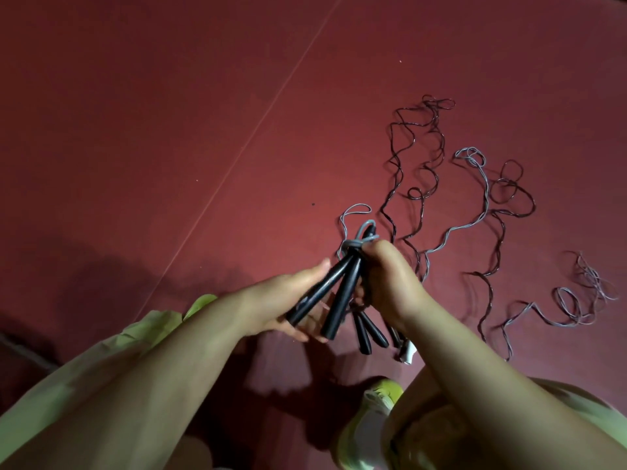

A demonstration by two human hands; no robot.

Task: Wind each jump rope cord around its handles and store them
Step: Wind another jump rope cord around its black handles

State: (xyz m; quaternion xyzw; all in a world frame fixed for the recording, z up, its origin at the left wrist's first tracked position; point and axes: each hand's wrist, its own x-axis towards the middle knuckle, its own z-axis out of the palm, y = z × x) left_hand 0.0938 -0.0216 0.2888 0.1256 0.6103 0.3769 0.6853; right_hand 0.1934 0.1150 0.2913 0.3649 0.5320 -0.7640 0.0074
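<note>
Head view: the left hand (288,300) cradles two black handles (325,293), fingers loosely curled beneath them. The right hand (386,279) is clenched tight round the handle tops, where a grey cord (356,242) is looped. More dark handles (368,334) hang below that fist. Beyond the handles, grey and dark cords (417,164) sprawl unwound across the red floor (169,113).
</note>
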